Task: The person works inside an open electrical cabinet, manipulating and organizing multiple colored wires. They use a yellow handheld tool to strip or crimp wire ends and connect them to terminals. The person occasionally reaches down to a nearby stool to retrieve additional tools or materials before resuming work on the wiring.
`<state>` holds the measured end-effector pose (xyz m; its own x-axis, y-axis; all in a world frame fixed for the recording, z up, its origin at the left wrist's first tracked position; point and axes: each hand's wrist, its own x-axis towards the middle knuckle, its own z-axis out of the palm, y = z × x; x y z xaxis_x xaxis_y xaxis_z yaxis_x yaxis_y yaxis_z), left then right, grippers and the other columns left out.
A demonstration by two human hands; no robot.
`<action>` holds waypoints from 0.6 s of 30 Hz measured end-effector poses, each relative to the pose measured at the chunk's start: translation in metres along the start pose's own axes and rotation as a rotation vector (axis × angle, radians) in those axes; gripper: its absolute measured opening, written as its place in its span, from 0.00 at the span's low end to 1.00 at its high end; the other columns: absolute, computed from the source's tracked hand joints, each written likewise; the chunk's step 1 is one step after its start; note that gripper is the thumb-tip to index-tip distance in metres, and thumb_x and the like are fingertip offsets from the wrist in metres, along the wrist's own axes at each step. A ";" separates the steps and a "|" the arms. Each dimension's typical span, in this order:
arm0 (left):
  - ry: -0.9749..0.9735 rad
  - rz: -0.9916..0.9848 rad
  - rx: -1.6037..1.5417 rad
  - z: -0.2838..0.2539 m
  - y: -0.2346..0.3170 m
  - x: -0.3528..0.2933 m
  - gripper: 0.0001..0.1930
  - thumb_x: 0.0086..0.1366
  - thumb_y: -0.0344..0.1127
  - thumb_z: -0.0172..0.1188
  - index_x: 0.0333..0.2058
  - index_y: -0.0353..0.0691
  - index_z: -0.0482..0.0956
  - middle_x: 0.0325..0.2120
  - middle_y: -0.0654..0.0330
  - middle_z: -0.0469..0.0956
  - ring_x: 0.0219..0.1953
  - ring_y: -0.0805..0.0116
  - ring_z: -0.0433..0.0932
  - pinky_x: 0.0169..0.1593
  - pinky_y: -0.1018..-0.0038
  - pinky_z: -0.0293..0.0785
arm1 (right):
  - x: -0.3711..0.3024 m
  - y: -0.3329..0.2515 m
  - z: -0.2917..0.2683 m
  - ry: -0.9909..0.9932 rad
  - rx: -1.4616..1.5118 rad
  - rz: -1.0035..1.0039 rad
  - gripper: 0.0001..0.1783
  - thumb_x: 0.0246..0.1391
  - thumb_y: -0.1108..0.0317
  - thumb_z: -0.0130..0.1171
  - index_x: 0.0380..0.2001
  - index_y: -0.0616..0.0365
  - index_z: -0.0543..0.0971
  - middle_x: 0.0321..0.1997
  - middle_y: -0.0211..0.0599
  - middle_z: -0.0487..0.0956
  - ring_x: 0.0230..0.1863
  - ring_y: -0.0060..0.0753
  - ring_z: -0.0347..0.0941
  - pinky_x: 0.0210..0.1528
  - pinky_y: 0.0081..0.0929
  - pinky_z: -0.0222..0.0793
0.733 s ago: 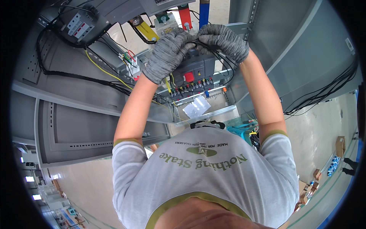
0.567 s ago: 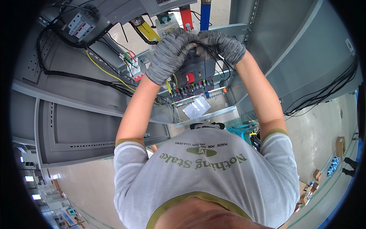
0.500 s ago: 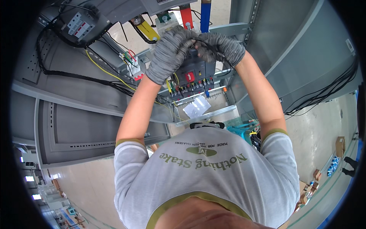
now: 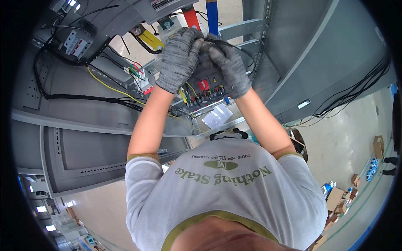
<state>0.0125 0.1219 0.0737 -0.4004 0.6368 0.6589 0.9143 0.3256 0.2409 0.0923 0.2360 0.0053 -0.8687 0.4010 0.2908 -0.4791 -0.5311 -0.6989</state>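
Note:
My left hand (image 4: 180, 59), in a grey knit glove, is closed with its fingertips pinched on the end of a black wire (image 4: 229, 44). My right hand (image 4: 229, 67), gloved alike, meets the left fingertips, its fingers bent around the same spot. The wire loops out to the right behind the right hand. Just below the hands is a dark grey circuit breaker with a red switch (image 4: 203, 85) and a row of coloured wire ends (image 4: 203, 100). Beyond the hands stand a yellow busbar (image 4: 151, 39), a red busbar (image 4: 191, 19) and a blue busbar (image 4: 212, 17).
Grey cabinet panels flank both sides, with a metal crossbar (image 4: 243, 29) at the right. A black cable bundle (image 4: 83, 97) runs along the left. Loose black wires (image 4: 356, 94) hang on the right panel. A clear plastic sheet (image 4: 217, 116) lies below the breaker.
My right hand has turned, its forearm swinging inward and its wrist lower. Both hands remain together at the wire. The whole view has shifted slightly.

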 end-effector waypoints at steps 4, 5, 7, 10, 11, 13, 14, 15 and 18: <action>-0.018 -0.047 -0.065 0.002 -0.004 0.004 0.09 0.61 0.36 0.56 0.37 0.38 0.78 0.36 0.51 0.77 0.40 0.51 0.76 0.46 0.62 0.71 | 0.016 0.008 0.012 0.032 0.266 0.037 0.11 0.57 0.70 0.58 0.43 0.60 0.77 0.35 0.31 0.79 0.33 0.20 0.74 0.35 0.15 0.73; -0.013 -0.052 -0.078 0.004 -0.006 0.006 0.09 0.61 0.35 0.56 0.37 0.38 0.78 0.36 0.51 0.77 0.40 0.51 0.76 0.45 0.62 0.71 | 0.020 0.009 0.015 0.177 0.245 0.085 0.07 0.55 0.75 0.57 0.38 0.64 0.77 0.29 0.33 0.79 0.26 0.22 0.73 0.29 0.19 0.71; -0.006 -0.079 -0.085 0.004 -0.008 0.004 0.09 0.61 0.34 0.56 0.38 0.38 0.78 0.36 0.51 0.77 0.39 0.51 0.77 0.45 0.62 0.72 | 0.021 0.012 0.020 0.180 0.290 0.101 0.06 0.55 0.75 0.57 0.37 0.64 0.78 0.27 0.32 0.79 0.24 0.20 0.73 0.27 0.17 0.70; 0.036 -0.011 -0.043 0.010 -0.003 0.006 0.08 0.61 0.32 0.54 0.38 0.38 0.78 0.34 0.52 0.77 0.38 0.51 0.76 0.43 0.62 0.72 | 0.021 0.017 0.021 0.204 0.075 0.040 0.06 0.55 0.74 0.57 0.36 0.64 0.79 0.28 0.32 0.79 0.25 0.20 0.72 0.28 0.17 0.70; 0.051 0.013 -0.027 0.012 -0.002 0.008 0.08 0.61 0.32 0.54 0.38 0.38 0.78 0.34 0.52 0.77 0.38 0.51 0.76 0.43 0.61 0.72 | 0.021 0.018 0.022 0.237 0.041 0.012 0.06 0.56 0.74 0.56 0.36 0.64 0.79 0.28 0.32 0.79 0.26 0.20 0.72 0.28 0.17 0.70; 0.021 0.017 0.068 0.014 -0.001 0.007 0.08 0.61 0.30 0.54 0.38 0.37 0.78 0.35 0.51 0.77 0.39 0.52 0.76 0.44 0.62 0.72 | 0.018 0.020 0.026 0.297 -0.025 -0.029 0.06 0.56 0.74 0.56 0.36 0.64 0.79 0.28 0.31 0.79 0.26 0.20 0.72 0.29 0.18 0.70; 0.005 0.020 0.115 0.015 -0.001 0.007 0.09 0.61 0.29 0.54 0.39 0.37 0.78 0.35 0.51 0.77 0.40 0.53 0.76 0.45 0.63 0.72 | 0.021 0.027 0.022 0.292 -0.020 -0.022 0.07 0.57 0.73 0.56 0.37 0.63 0.79 0.30 0.31 0.79 0.28 0.21 0.73 0.31 0.18 0.71; -0.004 0.031 0.163 0.018 -0.003 0.006 0.09 0.60 0.30 0.53 0.39 0.38 0.78 0.37 0.51 0.77 0.40 0.52 0.76 0.45 0.62 0.71 | 0.021 0.032 0.022 0.304 0.088 0.010 0.07 0.57 0.73 0.56 0.37 0.63 0.79 0.30 0.31 0.79 0.28 0.22 0.73 0.32 0.19 0.71; -0.021 0.069 0.281 0.027 -0.010 0.003 0.11 0.58 0.31 0.52 0.40 0.41 0.77 0.40 0.49 0.76 0.43 0.49 0.75 0.47 0.59 0.71 | 0.020 0.042 0.027 0.339 0.476 0.099 0.06 0.57 0.73 0.56 0.37 0.61 0.79 0.32 0.32 0.80 0.29 0.24 0.74 0.35 0.21 0.72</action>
<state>0.0001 0.1395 0.0541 -0.3414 0.6778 0.6512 0.8881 0.4595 -0.0127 0.0514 0.2021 -0.0007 -0.8610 0.5070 -0.0402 -0.4698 -0.8231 -0.3192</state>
